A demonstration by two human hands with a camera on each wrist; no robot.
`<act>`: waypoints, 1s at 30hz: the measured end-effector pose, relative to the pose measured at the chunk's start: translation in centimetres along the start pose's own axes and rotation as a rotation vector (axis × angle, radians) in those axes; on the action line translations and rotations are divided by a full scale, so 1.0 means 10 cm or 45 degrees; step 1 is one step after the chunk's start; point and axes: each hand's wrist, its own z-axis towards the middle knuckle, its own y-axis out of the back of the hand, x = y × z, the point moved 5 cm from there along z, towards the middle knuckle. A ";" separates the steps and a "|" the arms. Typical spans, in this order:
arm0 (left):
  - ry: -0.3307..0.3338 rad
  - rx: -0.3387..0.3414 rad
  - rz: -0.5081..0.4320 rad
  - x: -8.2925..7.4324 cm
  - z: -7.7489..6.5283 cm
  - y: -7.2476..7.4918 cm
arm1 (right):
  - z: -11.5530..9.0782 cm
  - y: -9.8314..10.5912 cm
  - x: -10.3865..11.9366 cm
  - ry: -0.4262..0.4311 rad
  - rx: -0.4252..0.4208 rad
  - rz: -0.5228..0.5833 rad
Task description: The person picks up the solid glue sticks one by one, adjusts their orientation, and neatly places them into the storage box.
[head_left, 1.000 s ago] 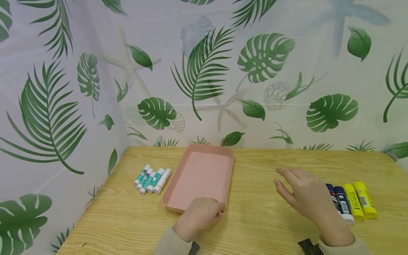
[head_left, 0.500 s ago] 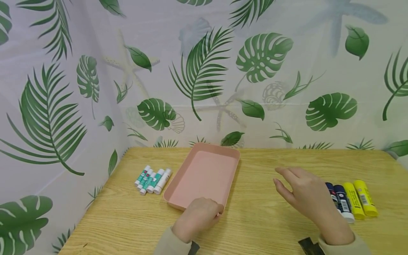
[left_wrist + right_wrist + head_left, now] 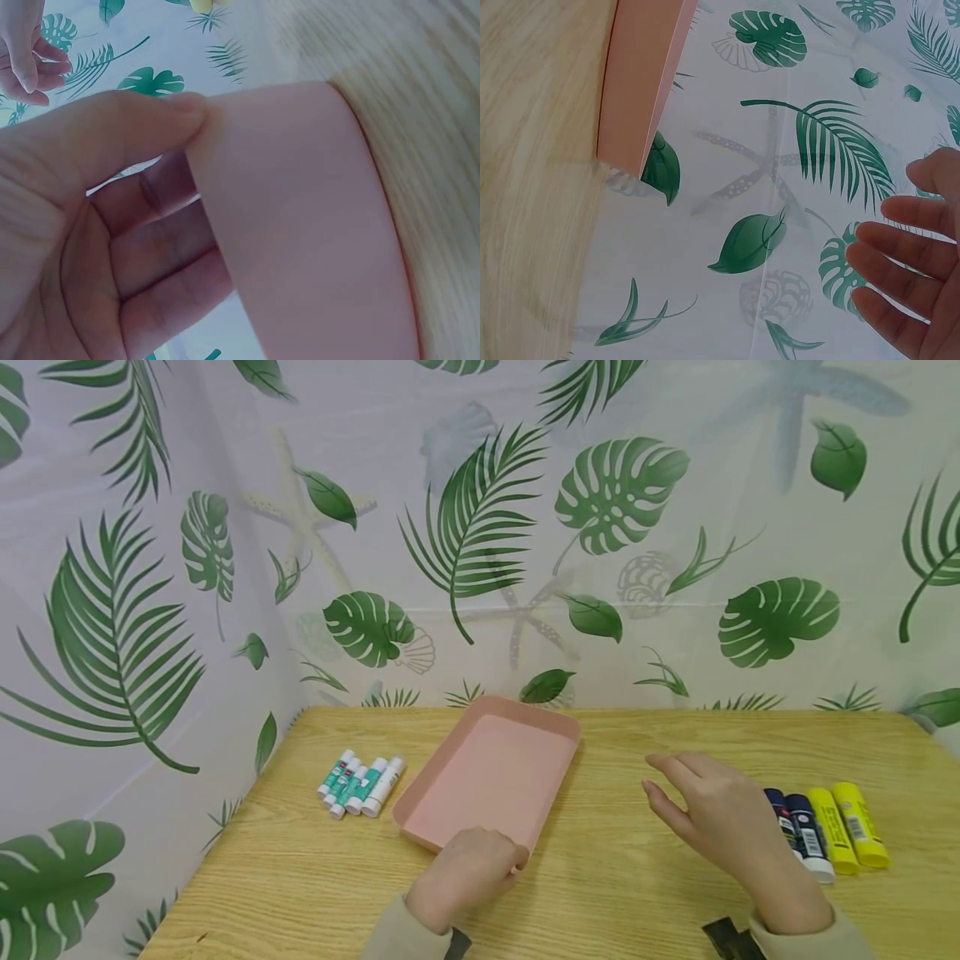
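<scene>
A shallow pink tray [image 3: 491,777] lies on the wooden table, turned at a slant in the head view. My left hand [image 3: 472,870] grips its near right corner; in the left wrist view the thumb [image 3: 161,112] presses on the rim while the other fingers curl behind the tray wall [image 3: 300,217]. Over the table to the right, my right hand [image 3: 716,818] hovers with relaxed fingers, holding nothing. Just beyond it lie two dark blue glue sticks [image 3: 808,835], partly hidden by the hand, and two yellow glue sticks [image 3: 858,824].
Left of the tray lies a group of several small green and white glue sticks [image 3: 363,785]. A leaf-printed cloth [image 3: 480,527] hangs behind and to the left of the wooden table [image 3: 300,893].
The tray has swung clockwise, its far end shifting to the right while my left hand keeps hold of the near corner. My right hand has stayed almost still.
</scene>
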 end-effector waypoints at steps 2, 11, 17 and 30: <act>-0.002 0.002 0.010 -0.01 0.00 0.00 | 0.00 0.00 0.00 -0.001 0.006 0.001; -0.005 -0.008 -0.003 -0.01 -0.02 0.02 | -0.01 -0.02 0.00 0.002 0.023 0.012; -0.012 -0.001 -0.004 -0.01 -0.02 0.03 | -0.02 -0.04 -0.01 0.003 0.034 0.018; -0.018 -0.001 -0.051 0.01 -0.05 0.03 | -0.04 -0.09 -0.03 0.008 0.064 0.007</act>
